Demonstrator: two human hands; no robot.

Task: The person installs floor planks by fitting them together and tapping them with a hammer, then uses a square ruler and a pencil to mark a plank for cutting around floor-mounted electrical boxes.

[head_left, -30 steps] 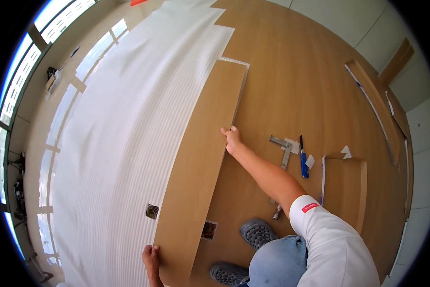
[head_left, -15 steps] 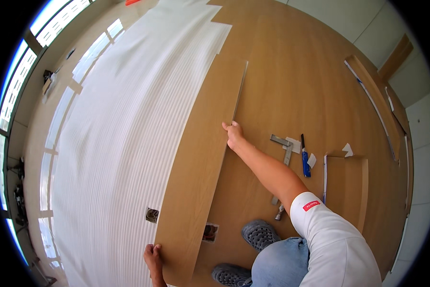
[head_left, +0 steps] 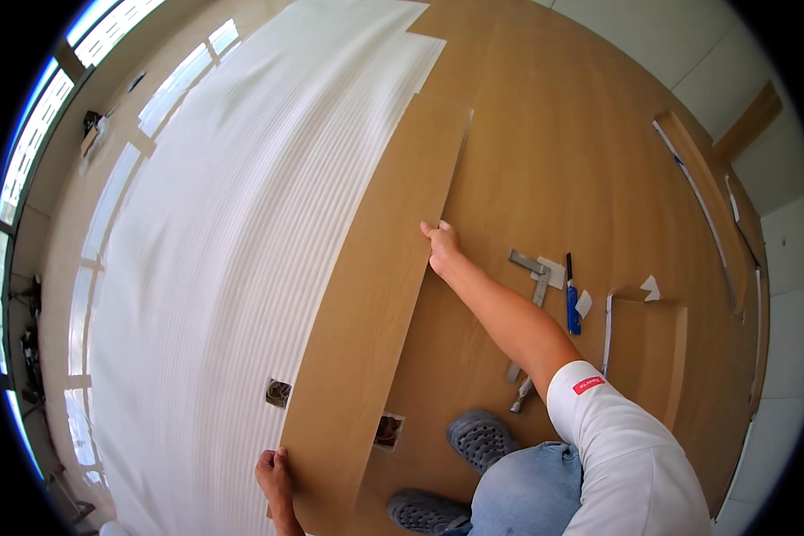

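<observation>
A long wood-look floor plank (head_left: 375, 295) slants across the middle, its left part over white ribbed underlay (head_left: 214, 313). My right hand (head_left: 442, 246) grips its right edge, thumb on top and the other fingers partly hidden at the edge. At the near left edge, my left hand (head_left: 275, 473) is closed on the same plank, fingertips on its rim. The plank's right edge looks slightly raised above the laid wood floor (head_left: 545, 161). Left of the plank, a square floor box opening (head_left: 277, 393) shows through the underlay; another floor box (head_left: 388, 431) sits just right of it.
Right of my forearm lie a metal square (head_left: 539, 277), a blue-handled utility knife (head_left: 572, 308) and white scraps. A hammer-like tool (head_left: 521, 396) is by my grey clog (head_left: 482, 439). Plank offcuts (head_left: 648, 348) lie farther right, near the wall. Windows run along the left.
The view has turned slightly. Both hands keep their hold, and the plank has barely moved relative to the floor.
</observation>
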